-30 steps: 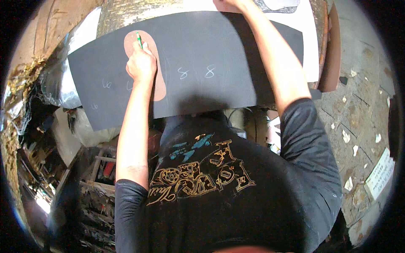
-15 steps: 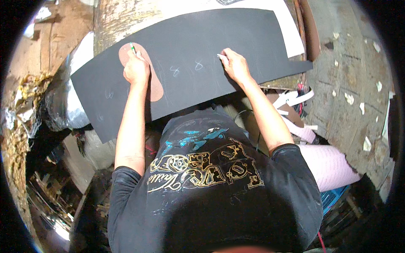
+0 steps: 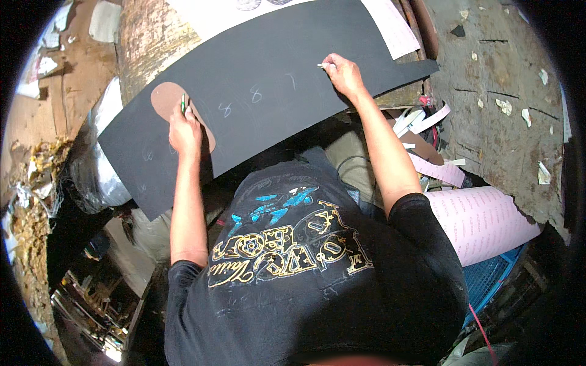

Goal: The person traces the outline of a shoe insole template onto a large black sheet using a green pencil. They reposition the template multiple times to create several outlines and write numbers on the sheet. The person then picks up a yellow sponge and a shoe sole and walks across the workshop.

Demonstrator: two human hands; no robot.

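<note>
A large dark grey sheet (image 3: 293, 46) with a curved far edge lies across the work surface, bearing several faint white handwritten marks. On its left part rests a brown sole-shaped template (image 3: 165, 100), rounded at its ends. My left hand (image 3: 185, 131) lies over the template's right side, fingers closed round a slim green pen (image 3: 183, 102) that points away from me. Over the right part of the sheet, my right hand (image 3: 345, 78) pinches a small whitish stick, perhaps chalk (image 3: 321, 66), by its end. A fresh-looking white mark is just left of that hand.
White paper (image 3: 400, 36) lies under the sheet's far edge, on a worn wooden surface (image 3: 146, 36). A plastic-wrapped bundle (image 3: 110, 177) is at left. To the right are offcut strips (image 3: 430, 119), a pink printed roll (image 3: 482, 219) and a blue crate (image 3: 497, 274).
A new white mark shows on the sheet, and my right hand has moved right of it. My left hand stays on the template with the pen. The whole view has shifted.
</note>
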